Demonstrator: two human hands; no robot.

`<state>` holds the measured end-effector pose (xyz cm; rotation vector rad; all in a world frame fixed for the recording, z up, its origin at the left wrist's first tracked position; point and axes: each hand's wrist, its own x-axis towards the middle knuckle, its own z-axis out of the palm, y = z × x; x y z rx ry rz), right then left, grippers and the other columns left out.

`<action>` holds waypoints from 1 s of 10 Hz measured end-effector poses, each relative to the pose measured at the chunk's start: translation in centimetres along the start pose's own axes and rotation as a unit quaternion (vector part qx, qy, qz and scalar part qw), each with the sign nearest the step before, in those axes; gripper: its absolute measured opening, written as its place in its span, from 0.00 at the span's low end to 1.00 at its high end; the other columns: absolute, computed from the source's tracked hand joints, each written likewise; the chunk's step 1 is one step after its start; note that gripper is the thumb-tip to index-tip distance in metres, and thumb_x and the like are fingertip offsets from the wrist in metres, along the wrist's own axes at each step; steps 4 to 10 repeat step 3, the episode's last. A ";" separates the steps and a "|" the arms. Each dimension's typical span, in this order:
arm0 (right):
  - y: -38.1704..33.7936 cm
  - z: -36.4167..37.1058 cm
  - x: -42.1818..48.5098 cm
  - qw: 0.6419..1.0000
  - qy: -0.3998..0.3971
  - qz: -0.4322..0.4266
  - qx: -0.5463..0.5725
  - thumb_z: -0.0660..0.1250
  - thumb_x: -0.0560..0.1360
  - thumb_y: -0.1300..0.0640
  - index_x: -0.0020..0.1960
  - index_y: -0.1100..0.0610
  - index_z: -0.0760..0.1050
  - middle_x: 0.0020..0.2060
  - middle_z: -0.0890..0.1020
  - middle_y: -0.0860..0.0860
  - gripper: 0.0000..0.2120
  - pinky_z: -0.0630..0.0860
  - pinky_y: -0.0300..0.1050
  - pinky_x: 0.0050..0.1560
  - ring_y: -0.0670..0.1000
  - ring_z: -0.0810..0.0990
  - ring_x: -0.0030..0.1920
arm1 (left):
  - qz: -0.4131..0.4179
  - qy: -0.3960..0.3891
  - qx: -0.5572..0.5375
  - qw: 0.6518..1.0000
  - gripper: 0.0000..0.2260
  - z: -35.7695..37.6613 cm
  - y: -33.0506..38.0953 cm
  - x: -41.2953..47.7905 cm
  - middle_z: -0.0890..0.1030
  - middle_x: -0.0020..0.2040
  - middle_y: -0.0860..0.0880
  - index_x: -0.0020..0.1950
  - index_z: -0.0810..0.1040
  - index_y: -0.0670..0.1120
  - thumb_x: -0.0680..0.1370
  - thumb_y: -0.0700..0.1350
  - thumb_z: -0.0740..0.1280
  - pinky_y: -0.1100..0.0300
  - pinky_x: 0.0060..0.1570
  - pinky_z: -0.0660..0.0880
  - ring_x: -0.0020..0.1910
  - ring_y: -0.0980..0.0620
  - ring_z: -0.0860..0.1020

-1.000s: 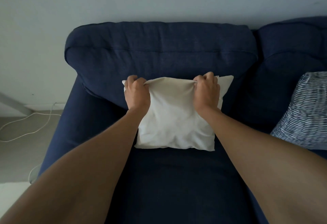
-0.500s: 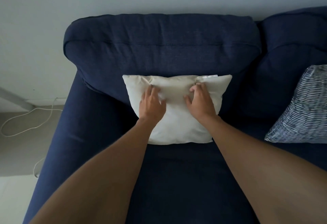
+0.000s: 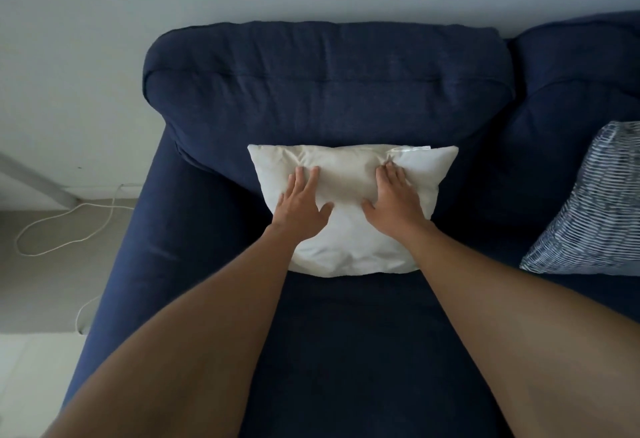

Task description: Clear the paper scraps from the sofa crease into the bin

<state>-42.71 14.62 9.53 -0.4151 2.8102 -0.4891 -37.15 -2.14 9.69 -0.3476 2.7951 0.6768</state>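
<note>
A cream cushion leans against the back cushion of a dark blue sofa, covering the crease behind the seat. My left hand lies flat on the cushion's left half, fingers spread. My right hand lies flat on its right half, fingertips near a small white tag at the top edge. Neither hand holds anything. No paper scraps and no bin are visible.
A blue-and-white striped cushion leans on the neighbouring seat at the right. The sofa's armrest runs along the left. Beyond it a white cable lies looped on the grey floor, below a pale wall.
Both hands let go of the cushion's top corners, where they were pinching it, and now press flat and open on its front. The cushion has settled back against the sofa.
</note>
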 end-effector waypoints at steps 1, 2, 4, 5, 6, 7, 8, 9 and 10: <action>-1.6 -2.9 -1.9 0.999 -0.024 0.023 0.026 0.60 0.79 0.49 0.76 0.60 0.51 0.78 0.53 0.57 0.33 0.55 0.59 0.76 0.57 0.52 0.78 | -0.024 -0.044 -0.039 0.998 0.34 -3.0 1.4 -2.4 0.46 0.80 0.43 0.79 0.41 0.47 0.81 0.53 0.59 0.48 0.76 0.51 0.79 0.44 0.46; -3.8 -6.6 -4.4 0.998 0.001 0.026 0.059 0.59 0.79 0.50 0.77 0.62 0.51 0.77 0.55 0.58 0.32 0.57 0.56 0.75 0.57 0.55 0.77 | -0.026 -0.022 0.001 0.999 0.32 -7.0 3.1 -4.9 0.52 0.80 0.45 0.79 0.44 0.46 0.82 0.54 0.56 0.48 0.76 0.53 0.79 0.48 0.49; -6.3 -10.6 -7.5 0.998 0.034 0.002 0.045 0.59 0.80 0.50 0.75 0.62 0.54 0.77 0.54 0.59 0.30 0.56 0.55 0.75 0.58 0.52 0.78 | -0.010 0.009 0.009 1.000 0.31 -11.4 4.8 -8.6 0.54 0.79 0.44 0.79 0.46 0.44 0.82 0.55 0.55 0.46 0.74 0.55 0.79 0.46 0.51; -6.3 -10.6 -7.5 0.998 0.034 0.002 0.045 0.59 0.80 0.50 0.75 0.62 0.54 0.77 0.54 0.59 0.30 0.56 0.55 0.75 0.58 0.52 0.78 | -0.010 0.009 0.009 1.000 0.31 -11.4 4.8 -8.6 0.54 0.79 0.44 0.79 0.46 0.44 0.82 0.55 0.55 0.46 0.74 0.55 0.79 0.46 0.51; -6.3 -10.6 -7.5 0.998 0.034 0.002 0.045 0.59 0.80 0.50 0.75 0.62 0.54 0.77 0.54 0.59 0.30 0.56 0.55 0.75 0.58 0.52 0.78 | -0.010 0.009 0.009 1.000 0.31 -11.4 4.8 -8.6 0.54 0.79 0.44 0.79 0.46 0.44 0.82 0.55 0.55 0.46 0.74 0.55 0.79 0.46 0.51; -6.3 -10.6 -7.5 0.998 0.034 0.002 0.045 0.59 0.80 0.50 0.75 0.62 0.54 0.77 0.54 0.59 0.30 0.56 0.55 0.75 0.58 0.52 0.78 | -0.010 0.009 0.009 1.000 0.31 -11.4 4.8 -8.6 0.54 0.79 0.44 0.79 0.46 0.44 0.82 0.55 0.55 0.46 0.74 0.55 0.79 0.46 0.51; -6.3 -10.6 -7.5 0.998 0.034 0.002 0.045 0.59 0.80 0.50 0.75 0.62 0.54 0.77 0.54 0.59 0.30 0.56 0.55 0.75 0.58 0.52 0.78 | -0.010 0.009 0.009 1.000 0.31 -11.4 4.8 -8.6 0.54 0.79 0.44 0.79 0.46 0.44 0.82 0.55 0.55 0.46 0.74 0.55 0.79 0.46 0.51; -6.3 -10.6 -7.5 0.998 0.034 0.002 0.045 0.59 0.80 0.50 0.75 0.62 0.54 0.77 0.54 0.59 0.30 0.56 0.55 0.75 0.58 0.52 0.78 | -0.010 0.009 0.009 1.000 0.31 -11.4 4.8 -8.6 0.54 0.79 0.44 0.79 0.46 0.44 0.82 0.55 0.55 0.46 0.74 0.55 0.79 0.46 0.51; -6.3 -10.6 -7.5 0.998 0.034 0.002 0.045 0.59 0.80 0.50 0.75 0.62 0.54 0.77 0.54 0.59 0.30 0.56 0.55 0.75 0.58 0.52 0.78 | -0.010 0.009 0.009 1.000 0.31 -11.4 4.8 -8.6 0.54 0.79 0.44 0.79 0.46 0.44 0.82 0.55 0.55 0.46 0.74 0.55 0.79 0.46 0.51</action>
